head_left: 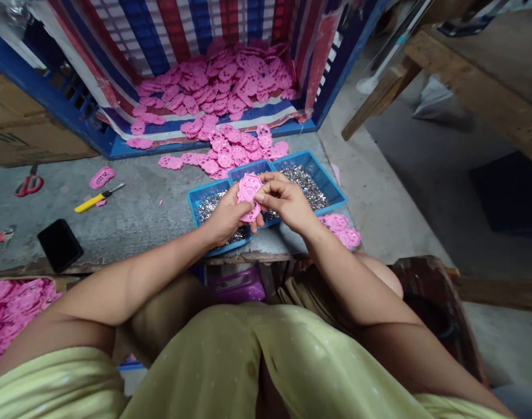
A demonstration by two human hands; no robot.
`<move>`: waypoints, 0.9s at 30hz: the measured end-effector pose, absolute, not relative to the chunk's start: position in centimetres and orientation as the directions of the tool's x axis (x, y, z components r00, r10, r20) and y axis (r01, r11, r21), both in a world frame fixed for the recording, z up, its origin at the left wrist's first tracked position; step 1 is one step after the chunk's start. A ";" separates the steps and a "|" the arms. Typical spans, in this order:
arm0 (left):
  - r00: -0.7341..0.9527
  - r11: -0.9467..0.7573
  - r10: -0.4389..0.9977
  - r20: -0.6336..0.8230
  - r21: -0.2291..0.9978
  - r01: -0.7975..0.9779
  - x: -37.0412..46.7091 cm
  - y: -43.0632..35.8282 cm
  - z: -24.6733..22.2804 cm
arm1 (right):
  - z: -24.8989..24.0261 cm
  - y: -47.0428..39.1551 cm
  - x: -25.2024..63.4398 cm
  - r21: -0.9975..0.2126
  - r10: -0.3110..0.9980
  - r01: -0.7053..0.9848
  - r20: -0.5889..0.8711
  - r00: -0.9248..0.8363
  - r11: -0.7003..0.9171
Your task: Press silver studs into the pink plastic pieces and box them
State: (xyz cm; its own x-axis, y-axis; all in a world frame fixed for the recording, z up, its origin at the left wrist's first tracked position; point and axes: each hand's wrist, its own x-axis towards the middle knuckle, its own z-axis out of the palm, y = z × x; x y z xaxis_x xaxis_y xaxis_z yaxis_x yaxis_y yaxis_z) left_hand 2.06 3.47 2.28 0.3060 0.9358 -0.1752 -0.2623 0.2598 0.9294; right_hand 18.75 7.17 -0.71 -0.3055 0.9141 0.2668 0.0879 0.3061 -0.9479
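A pink plastic piece (pixel 250 190) with a scalloped edge and small holes is held up over the blue trays. Around its left side and lower end my left hand (pixel 226 218) is closed, thumb lying across the front. At its right edge my right hand (pixel 287 201) pinches with thumb and forefinger; whether a small part sits between those fingertips is hidden. Beneath both hands are a left blue tray (pixel 195 203) and a right blue tray (pixel 335 195), filled with small shiny metal parts (pixel 307 183). Several more pink pieces (pixel 231 151) lie heaped just behind the trays.
A blue crate (pixel 213 137) lined with striped sheeting holds a large pink pile (pixel 222 78). On the bench's left lie red-handled scissors (pixel 30 184), a yellow-handled tool (pixel 93 201) and a black phone (pixel 60 244). A wooden table (pixel 475 70) stands right.
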 end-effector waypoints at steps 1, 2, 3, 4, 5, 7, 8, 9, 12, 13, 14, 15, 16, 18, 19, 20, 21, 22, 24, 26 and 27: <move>0.307 0.262 0.935 -0.177 0.928 -0.264 2.1 3.5 2.3 | -0.7 7.1 18.8 -0.946 0.913 0.089 0.274 -0.304 0.313; 0.308 0.265 0.934 -0.179 0.927 -0.266 2.1 3.5 2.4 | -0.6 7.1 18.8 -0.943 0.911 0.090 0.280 -0.302 0.320; 0.308 0.268 0.934 -0.181 0.925 -0.268 2.1 3.5 2.4 | -0.6 7.1 18.8 -0.941 0.910 0.093 0.284 -0.302 0.325; 0.310 0.270 0.933 -0.183 0.925 -0.268 2.1 3.5 2.4 | -0.7 7.1 18.8 -0.940 0.910 0.096 0.286 -0.301 0.327; 0.311 0.273 0.932 -0.185 0.925 -0.266 2.1 3.5 2.4 | -0.7 7.1 18.7 -0.940 0.910 0.099 0.285 -0.300 0.327; 0.312 0.279 0.930 -0.193 0.923 -0.263 2.1 3.5 2.3 | -0.8 7.1 18.7 -0.940 0.912 0.108 0.280 -0.300 0.325; 0.314 0.284 0.929 -0.197 0.922 -0.263 2.1 3.6 2.3 | -0.9 7.1 18.7 -0.939 0.912 0.113 0.281 -0.300 0.326; 0.316 0.289 0.927 -0.200 0.920 -0.265 2.0 3.6 2.2 | -0.9 7.2 18.8 -0.936 0.910 0.118 0.284 -0.301 0.331; 0.318 0.301 0.924 -0.210 0.914 -0.273 1.9 3.6 2.2 | -0.9 7.2 18.9 -0.926 0.901 0.129 0.301 -0.312 0.354; 0.320 0.305 0.923 -0.213 0.912 -0.275 1.9 3.6 2.1 | -0.9 7.2 18.9 -0.925 0.899 0.130 0.303 -0.315 0.357; 0.320 0.306 0.923 -0.213 0.910 -0.278 1.9 3.6 2.1 | -0.9 7.2 18.9 -0.926 0.899 0.129 0.301 -0.316 0.356; 0.320 0.305 0.924 -0.211 0.910 -0.281 1.9 3.6 2.1 | -0.9 7.2 19.0 -0.927 0.900 0.126 0.299 -0.316 0.352; 0.320 0.301 0.925 -0.206 0.911 -0.281 1.9 3.6 2.1 | -0.9 7.2 19.0 -0.929 0.901 0.122 0.296 -0.317 0.349; 0.318 0.290 0.927 -0.199 0.917 -0.273 2.0 3.6 2.1 | -0.8 7.1 18.9 -0.932 0.900 0.109 0.296 -0.319 0.345; 0.317 0.287 0.928 -0.197 0.920 -0.266 2.0 3.5 2.1 | -0.7 7.1 18.9 -0.934 0.900 0.102 0.296 -0.321 0.343; 0.315 0.286 0.928 -0.199 0.922 -0.261 2.1 3.5 2.2 | -0.6 7.1 19.0 -0.935 0.899 0.096 0.295 -0.324 0.341; 0.313 0.288 0.928 -0.203 0.923 -0.255 2.1 3.4 2.2 | -0.6 7.1 19.0 -0.937 0.899 0.092 0.292 -0.326 0.338; 0.310 0.287 0.929 -0.203 0.924 -0.253 2.2 3.3 2.2 | -0.5 7.1 19.0 -0.938 0.900 0.090 0.288 -0.328 0.333; 0.312 0.281 0.930 -0.197 0.926 -0.252 2.2 3.1 2.2 | -0.3 7.1 19.1 -0.941 0.900 0.090 0.279 -0.336 0.326; 0.320 0.267 0.930 -0.181 0.931 -0.248 2.3 2.9 2.2 | -0.2 7.0 19.1 -0.940 0.899 0.094 0.280 -0.338 0.328; 0.324 0.259 0.930 -0.173 0.935 -0.244 2.3 2.8 2.2 | -0.1 6.9 19.1 -0.938 0.898 0.099 0.284 -0.336 0.333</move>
State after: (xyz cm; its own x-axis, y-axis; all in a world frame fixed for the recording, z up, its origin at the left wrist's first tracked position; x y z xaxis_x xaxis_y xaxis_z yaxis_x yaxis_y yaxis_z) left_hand 2.27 2.82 2.25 0.3236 0.9302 -0.1731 -0.2443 0.2588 0.9345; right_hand 19.14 6.91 -0.14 -0.3356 0.8982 0.2838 0.0987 0.3332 -0.9377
